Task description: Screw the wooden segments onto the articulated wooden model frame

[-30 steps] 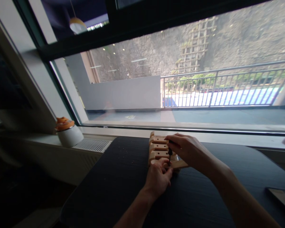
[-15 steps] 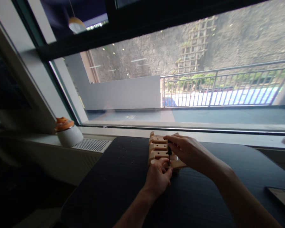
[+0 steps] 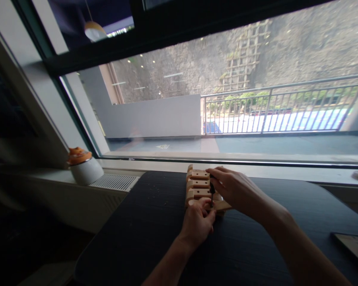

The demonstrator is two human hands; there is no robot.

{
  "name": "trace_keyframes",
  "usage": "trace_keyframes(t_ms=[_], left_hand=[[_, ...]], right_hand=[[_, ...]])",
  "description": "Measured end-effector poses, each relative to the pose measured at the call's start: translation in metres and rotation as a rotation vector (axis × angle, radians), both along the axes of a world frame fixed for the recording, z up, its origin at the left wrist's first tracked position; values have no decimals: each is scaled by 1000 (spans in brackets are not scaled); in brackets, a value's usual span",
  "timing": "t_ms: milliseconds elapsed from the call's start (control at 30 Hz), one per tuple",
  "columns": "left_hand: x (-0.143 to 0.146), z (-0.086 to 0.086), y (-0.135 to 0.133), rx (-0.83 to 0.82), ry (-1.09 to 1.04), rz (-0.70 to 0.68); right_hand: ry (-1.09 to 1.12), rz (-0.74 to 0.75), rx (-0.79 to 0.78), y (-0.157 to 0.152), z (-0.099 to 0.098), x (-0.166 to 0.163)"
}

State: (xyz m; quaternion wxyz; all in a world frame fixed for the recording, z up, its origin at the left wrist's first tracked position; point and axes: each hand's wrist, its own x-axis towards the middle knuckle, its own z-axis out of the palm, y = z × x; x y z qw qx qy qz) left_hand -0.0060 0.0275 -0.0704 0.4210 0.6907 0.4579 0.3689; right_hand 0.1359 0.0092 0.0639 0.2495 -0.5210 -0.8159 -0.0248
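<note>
A set of light wooden blocks (image 3: 197,184), joined side by side with small holes in their tops, lies on the dark table (image 3: 143,234) near the window. My left hand (image 3: 196,224) is curled against the nearest block and grips its front edge. My right hand (image 3: 234,189) reaches in from the right, its fingers pinched on a small dark screwdriver (image 3: 211,192) that stands upright on the nearest block.
A white pot with an orange lid (image 3: 82,166) sits on the sill at left, beside a vent grille (image 3: 115,182). A flat board (image 3: 353,246) lies at the table's right edge. Small crumbs dot the table left of the blocks. The window glass is just behind.
The view has shifted slightly left. Both hands stay on the blocks; my right hand has turned a little with the dark tool.
</note>
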Motion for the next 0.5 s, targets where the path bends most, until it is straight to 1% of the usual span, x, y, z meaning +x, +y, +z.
trace_keyframes(t_ms=[133, 200, 500], left_hand=[[0, 2, -1, -12, -24, -23], [0, 2, 0, -5, -29, -24], [0, -3, 2, 6, -23, -4]], right_hand=[[47, 124, -11, -2, 0, -3], [75, 150, -21, -1, 0, -3], [95, 94, 16, 5, -2, 3]])
